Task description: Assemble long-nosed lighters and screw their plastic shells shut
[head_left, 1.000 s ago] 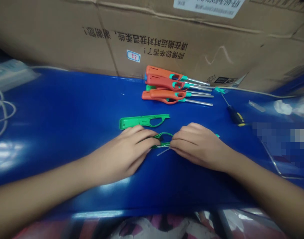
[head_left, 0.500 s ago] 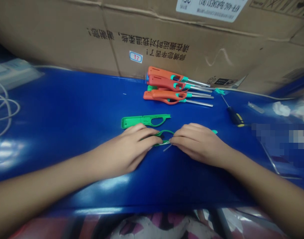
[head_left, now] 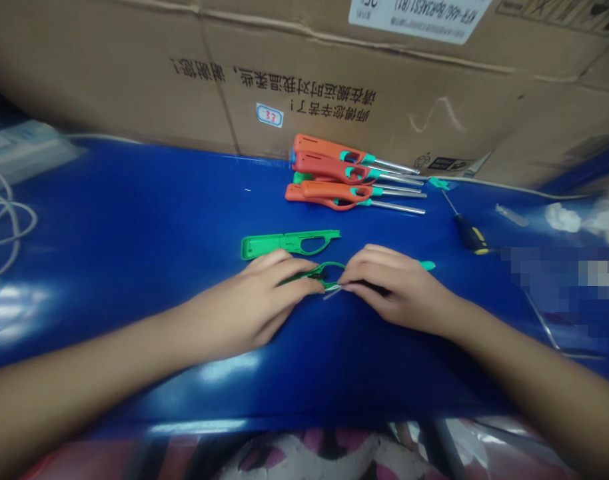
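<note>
My left hand (head_left: 264, 300) is closed around a green lighter housing half (head_left: 331, 265), covering its handle end. Dark inner parts show at the edge of the finger loop. My right hand (head_left: 397, 287) pinches at the other side of that loop, where a thin pale wire or tube (head_left: 333, 293) sticks out from the fingertips. Just beyond the left fingers lies the matching green housing half (head_left: 262, 247), hollow side up. A turquoise tip (head_left: 427, 265) shows past the right knuckles; what it belongs to is hidden.
Several orange and red long-neck lighters (head_left: 334, 192) are piled against a large cardboard box (head_left: 134, 80). Right of them lies a black and yellow screwdriver (head_left: 469, 233) beside a small turquoise piece (head_left: 438, 183). White cable (head_left: 14, 227) coils at the left on the blue table (head_left: 159, 220).
The right fingers have shifted slightly at the loop, and the thumb is drawn a little apart from the other fingers. The left hand keeps its hold; the view has moved slightly.
</note>
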The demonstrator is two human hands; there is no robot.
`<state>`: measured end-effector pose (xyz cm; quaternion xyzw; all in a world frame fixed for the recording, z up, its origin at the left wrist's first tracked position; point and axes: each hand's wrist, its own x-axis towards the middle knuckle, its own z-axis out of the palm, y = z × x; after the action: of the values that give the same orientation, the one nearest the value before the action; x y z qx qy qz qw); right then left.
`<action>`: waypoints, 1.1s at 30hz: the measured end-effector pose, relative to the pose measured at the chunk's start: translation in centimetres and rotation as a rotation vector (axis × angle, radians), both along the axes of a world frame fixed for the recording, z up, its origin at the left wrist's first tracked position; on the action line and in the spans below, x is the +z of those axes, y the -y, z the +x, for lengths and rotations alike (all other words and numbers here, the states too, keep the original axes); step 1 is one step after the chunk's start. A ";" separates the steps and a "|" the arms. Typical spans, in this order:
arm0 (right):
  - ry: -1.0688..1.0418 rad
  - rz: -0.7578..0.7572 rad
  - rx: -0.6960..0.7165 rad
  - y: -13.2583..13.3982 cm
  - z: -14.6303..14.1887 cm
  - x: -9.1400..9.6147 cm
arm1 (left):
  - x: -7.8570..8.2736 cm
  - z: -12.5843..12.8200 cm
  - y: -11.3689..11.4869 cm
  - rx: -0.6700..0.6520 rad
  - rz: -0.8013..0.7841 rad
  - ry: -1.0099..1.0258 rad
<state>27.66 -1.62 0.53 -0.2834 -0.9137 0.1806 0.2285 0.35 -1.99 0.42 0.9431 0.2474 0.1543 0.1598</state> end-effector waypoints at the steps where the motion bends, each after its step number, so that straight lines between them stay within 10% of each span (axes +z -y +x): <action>1: 0.002 0.000 -0.002 0.0 0.0 0.0 | 0.0 0.0 0.0 0.001 -0.007 0.003; 33: 0.173 0.155 -0.021 0.7 0.4 0.2 | 0.1 0.2 -0.1 -0.012 0.007 -0.008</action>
<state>28.10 -2.37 0.70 -0.2890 -0.9382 0.0817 0.1719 0.58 -1.85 0.50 0.9457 0.2417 0.1506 0.1566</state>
